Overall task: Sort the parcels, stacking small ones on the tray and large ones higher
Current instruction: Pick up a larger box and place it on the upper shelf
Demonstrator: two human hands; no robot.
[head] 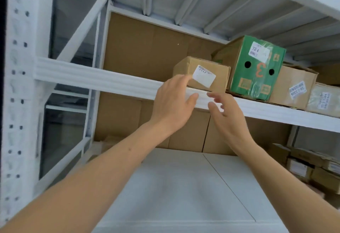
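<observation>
Two bare arms are reaching up toward a white metal shelf [95, 78] seen from below. A small brown cardboard parcel [217, 71] with a white label is sitting at the front edge of that shelf. The left hand [173, 104] is stretching out with its fingers straight and relaxed, the fingertips lying over the parcel's lower left corner. It is gripping nothing, and whether it is actually touching the cardboard is not clear. The right hand [228, 117] is hovering just beside the left, in front of the shelf edge below the parcel, fingers loosely spread and holding nothing. Just right of the small parcel, a green box [257, 74] marked with an orange 3 is appearing tilted. Beyond it, a larger brown box [292, 85] with a label is resting on the same shelf, with a pale wrapped parcel [323, 98] at the far right. Below the arms, a white lower surface [184, 186] is spreading out, and several small boxes [312, 168] are sitting stacked at the lower right
</observation>
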